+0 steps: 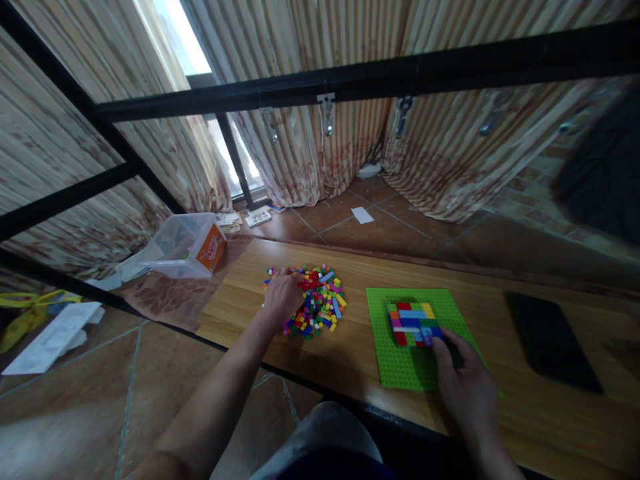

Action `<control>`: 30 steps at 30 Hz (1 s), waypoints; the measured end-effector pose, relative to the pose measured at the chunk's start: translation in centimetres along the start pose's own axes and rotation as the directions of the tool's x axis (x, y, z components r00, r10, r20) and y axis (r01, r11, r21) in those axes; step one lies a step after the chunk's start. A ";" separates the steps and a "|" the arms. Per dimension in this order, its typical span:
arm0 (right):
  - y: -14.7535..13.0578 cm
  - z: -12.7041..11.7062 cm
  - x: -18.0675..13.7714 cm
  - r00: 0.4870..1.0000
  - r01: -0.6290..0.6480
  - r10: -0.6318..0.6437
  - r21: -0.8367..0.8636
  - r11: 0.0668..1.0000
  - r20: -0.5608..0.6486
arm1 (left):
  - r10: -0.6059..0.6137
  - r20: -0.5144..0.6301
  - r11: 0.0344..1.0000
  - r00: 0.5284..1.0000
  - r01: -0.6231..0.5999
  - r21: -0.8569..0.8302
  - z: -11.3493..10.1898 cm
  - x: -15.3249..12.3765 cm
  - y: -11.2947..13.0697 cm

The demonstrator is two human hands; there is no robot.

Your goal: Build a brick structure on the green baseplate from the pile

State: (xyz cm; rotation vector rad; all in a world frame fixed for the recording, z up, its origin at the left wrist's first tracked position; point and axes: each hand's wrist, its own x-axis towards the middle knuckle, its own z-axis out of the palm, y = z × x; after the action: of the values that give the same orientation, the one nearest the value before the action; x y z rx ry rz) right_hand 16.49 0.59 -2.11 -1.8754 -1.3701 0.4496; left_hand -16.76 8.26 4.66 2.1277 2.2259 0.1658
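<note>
My left hand (pixel 283 295) reaches into a loose heap of small multicoloured toy building bricks (pixel 320 303) on the wooden table. Its fingers curl down among the bricks, and whatever they pinch is hidden. On the right, a light green studded baseplate (pixel 407 373) lies flat. Over it is a block of joined toy bricks (pixel 413 323), in red, white, blue, yellow and other colours. My right hand (pixel 467 380) grips the near right corner of this block, thumb on top and fingers around its right side. I cannot tell whether the block is fixed to the baseplate.
A dark flat tablet-like object (pixel 553 343) lies on the table (pixel 350 353) at the right. Beyond the table's left end stands a clear plastic box (pixel 185 247) with an orange label. A black metal bar (pixel 360 80) crosses in front of the curtains.
</note>
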 end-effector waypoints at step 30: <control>-0.4 0.3 0.0 0.995 0.094 -0.091 0.071 0.993 -0.035 | 0.135 0.024 0.644 0.991 -0.069 -0.762 1.3 -3.3 2.3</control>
State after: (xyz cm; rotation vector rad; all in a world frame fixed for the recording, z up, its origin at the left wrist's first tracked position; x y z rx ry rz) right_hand 16.00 0.72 -1.98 -1.7453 -1.3949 0.4159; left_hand -14.14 5.11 3.54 1.7057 1.5385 0.8463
